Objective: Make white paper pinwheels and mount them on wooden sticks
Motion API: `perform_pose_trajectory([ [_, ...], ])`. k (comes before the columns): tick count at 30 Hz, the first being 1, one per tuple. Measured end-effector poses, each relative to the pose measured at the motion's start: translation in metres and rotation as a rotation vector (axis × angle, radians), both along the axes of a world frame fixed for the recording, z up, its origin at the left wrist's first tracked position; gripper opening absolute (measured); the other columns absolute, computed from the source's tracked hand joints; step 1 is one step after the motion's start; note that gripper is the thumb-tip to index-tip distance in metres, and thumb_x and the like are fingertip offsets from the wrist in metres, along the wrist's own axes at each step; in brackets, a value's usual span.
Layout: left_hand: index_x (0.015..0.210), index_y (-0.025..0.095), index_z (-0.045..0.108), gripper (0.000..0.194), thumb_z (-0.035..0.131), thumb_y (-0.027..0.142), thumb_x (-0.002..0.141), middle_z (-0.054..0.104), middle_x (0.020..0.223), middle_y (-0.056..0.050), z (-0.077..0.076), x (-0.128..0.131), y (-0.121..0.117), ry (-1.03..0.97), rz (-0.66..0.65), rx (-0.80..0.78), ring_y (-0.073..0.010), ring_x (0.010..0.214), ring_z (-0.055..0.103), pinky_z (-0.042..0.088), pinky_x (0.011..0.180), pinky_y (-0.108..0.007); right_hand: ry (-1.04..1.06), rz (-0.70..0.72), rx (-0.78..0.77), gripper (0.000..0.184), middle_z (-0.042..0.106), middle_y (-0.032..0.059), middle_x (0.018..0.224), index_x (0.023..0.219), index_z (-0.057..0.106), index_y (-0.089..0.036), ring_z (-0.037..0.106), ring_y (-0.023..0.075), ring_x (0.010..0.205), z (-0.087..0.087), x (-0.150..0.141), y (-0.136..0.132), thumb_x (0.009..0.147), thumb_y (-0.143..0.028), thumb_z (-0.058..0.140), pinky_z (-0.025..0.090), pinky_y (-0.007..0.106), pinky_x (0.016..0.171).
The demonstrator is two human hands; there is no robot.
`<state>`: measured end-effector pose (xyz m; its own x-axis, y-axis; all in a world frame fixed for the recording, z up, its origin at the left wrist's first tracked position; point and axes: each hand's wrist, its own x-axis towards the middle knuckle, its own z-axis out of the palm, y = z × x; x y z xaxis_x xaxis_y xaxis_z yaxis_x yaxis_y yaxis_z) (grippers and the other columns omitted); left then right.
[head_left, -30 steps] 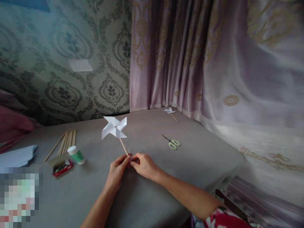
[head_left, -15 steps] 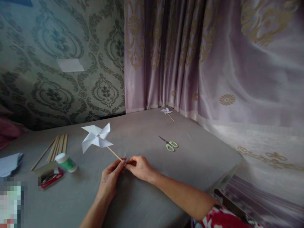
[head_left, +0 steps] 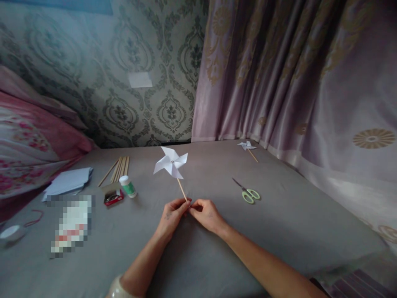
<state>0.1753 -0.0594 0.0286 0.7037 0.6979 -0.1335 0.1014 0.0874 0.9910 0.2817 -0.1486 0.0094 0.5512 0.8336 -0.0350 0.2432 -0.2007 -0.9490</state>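
Note:
A white paper pinwheel [head_left: 171, 162] on a thin wooden stick leans up and away to the left, with a small shiny pin at its centre. My left hand [head_left: 172, 213] is closed around the stick's lower end, thumb on top. Thumb and fingers of my right hand [head_left: 207, 213] pinch together at the very bottom of the stick, touching my left fingertips. That tip is mostly hidden between the hands. Right of them lie scissors [head_left: 249, 195] with pale green handles.
A second pinwheel [head_left: 247, 145] lies at the back by the curtain. To the left are several wooden sticks [head_left: 120, 167], a green-and-white bottle [head_left: 128, 187], a small red box [head_left: 113, 198], stacked paper [head_left: 68, 181] and a blurred-out item [head_left: 72, 223].
The camera view has swung left, showing more of that side. The pinwheel tilted further left half a second ago and stands more upright now. Both hands keep their hold at the stick's end.

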Motion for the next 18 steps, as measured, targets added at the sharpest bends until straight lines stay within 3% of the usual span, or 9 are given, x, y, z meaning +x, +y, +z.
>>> perform_pose_trajectory([
  [6, 0.089, 0.013, 0.074, 0.043, 0.067, 0.047, 0.064, 0.068, 0.07, -0.004, 0.0, -0.001, -0.003, 0.001, -0.074, 0.02, -0.014, 0.061, 0.053, 0.04, 0.059, -0.023, 0.043, -0.02, 0.006, 0.02, 0.071, 0.0053, 0.071, 0.073, 0.068, -0.012, 0.063, 0.0156, 0.066, 0.001, -0.006, -0.007, 0.074, -0.031, 0.062, 0.047, 0.026, 0.063],
  [10, 0.093, 0.013, 0.073, 0.049, 0.067, 0.051, 0.064, 0.07, 0.077, -0.006, 0.004, 0.0, -0.004, 0.026, -0.093, 0.044, -0.0156, 0.065, 0.055, 0.042, 0.061, -0.024, 0.088, -0.037, -0.019, 0.021, 0.067, 0.0025, 0.066, 0.074, 0.067, -0.012, 0.058, 0.0123, 0.056, 0.004, 0.001, -0.01, 0.074, -0.033, 0.063, 0.043, 0.022, 0.05],
  [14, 0.095, 0.013, 0.073, 0.055, 0.066, 0.058, 0.062, 0.068, 0.072, -0.005, 0.004, 0.001, -0.001, 0.087, -0.049, 0.132, -0.0163, 0.062, 0.055, 0.044, 0.06, -0.025, 0.094, -0.144, -0.05, 0.012, 0.061, -0.0018, 0.057, 0.075, 0.065, -0.013, 0.05, 0.0079, 0.045, 0.015, 0.037, -0.013, 0.073, -0.024, 0.063, 0.038, 0.018, 0.042],
  [18, 0.092, 0.013, 0.073, 0.058, 0.065, 0.061, 0.061, 0.065, 0.066, -0.003, 0.0, 0.002, 0.006, 0.118, -0.038, 0.169, -0.017, 0.061, 0.055, 0.045, 0.06, -0.026, -0.054, -0.36, -0.128, 0.011, 0.064, 0.0007, 0.063, 0.077, 0.067, -0.012, 0.055, 0.0074, 0.05, 0.032, 0.1, -0.016, 0.074, -0.022, 0.061, 0.041, 0.015, 0.043],
])
